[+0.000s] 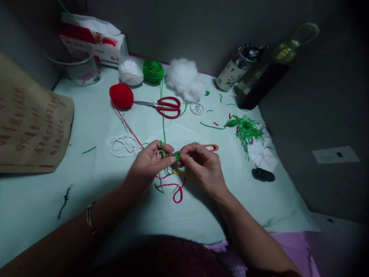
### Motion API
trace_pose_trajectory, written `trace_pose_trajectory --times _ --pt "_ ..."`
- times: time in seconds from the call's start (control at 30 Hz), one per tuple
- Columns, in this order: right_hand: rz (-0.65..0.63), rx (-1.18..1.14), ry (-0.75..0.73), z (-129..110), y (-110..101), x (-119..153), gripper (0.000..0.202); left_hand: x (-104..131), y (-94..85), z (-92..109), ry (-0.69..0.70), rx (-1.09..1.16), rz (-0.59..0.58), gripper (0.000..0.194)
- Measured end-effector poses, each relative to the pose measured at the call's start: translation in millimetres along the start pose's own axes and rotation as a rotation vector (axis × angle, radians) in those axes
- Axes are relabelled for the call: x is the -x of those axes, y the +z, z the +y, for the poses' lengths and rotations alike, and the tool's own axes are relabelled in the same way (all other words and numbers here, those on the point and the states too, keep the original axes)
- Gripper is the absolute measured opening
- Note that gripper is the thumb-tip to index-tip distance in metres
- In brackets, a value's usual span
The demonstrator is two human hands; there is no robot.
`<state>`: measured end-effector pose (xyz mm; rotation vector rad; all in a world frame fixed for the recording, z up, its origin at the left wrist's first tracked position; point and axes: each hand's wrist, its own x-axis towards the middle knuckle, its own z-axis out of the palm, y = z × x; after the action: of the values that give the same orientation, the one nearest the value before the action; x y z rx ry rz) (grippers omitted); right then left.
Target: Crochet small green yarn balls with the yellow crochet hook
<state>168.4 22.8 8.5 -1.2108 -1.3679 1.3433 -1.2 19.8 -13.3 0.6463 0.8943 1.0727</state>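
Observation:
A small green crochet piece (176, 156) is pinched between the fingertips of my left hand (151, 159) and my right hand (203, 165). Green yarn (163, 129) runs over the left fingers and back to the green yarn ball (153, 71). Below the fingers is a yellow stick-like tool (182, 174), partly hidden by the right hand; whether it is held I cannot tell. Loose red yarn (178, 195) lies in a loop under the hands, with white strands beside it. Behind the right hand pokes out an orange slotted handle (212, 147).
Red-handled scissors (168, 107) lie behind the hands, by a red yarn ball (121, 96), white yarn ball (131, 72) and fluffy stuffing (184, 79). Green scraps (246, 130) are heaped right. A paper bag (34, 119) stands left; a bottle (265, 73) and pen holder (235, 71) stand back right.

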Motion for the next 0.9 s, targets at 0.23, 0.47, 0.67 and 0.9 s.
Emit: trace_pose_trajectory --times 0.23,0.47,0.67,0.9 --pt "0.044 0.177 -0.13 4.4 -1.4 2.1 0.004 -0.5 -0.1 -1.8 -0.03 -0.019 -0.019 0.024" --pt "0.074 0.424 -0.413 1.4 1.9 5.6 0.015 -0.2 0.9 -0.9 -0.078 0.006 -0.056 0.025" --pt "0.074 0.326 -0.37 -1.1 6.3 8.5 0.014 1.4 3.9 2.7 -0.142 0.065 -0.05 0.029" --pt "0.101 0.146 -0.121 -8.5 6.1 8.4 0.007 -0.3 4.8 1.2 -0.115 0.153 -0.086 0.027"
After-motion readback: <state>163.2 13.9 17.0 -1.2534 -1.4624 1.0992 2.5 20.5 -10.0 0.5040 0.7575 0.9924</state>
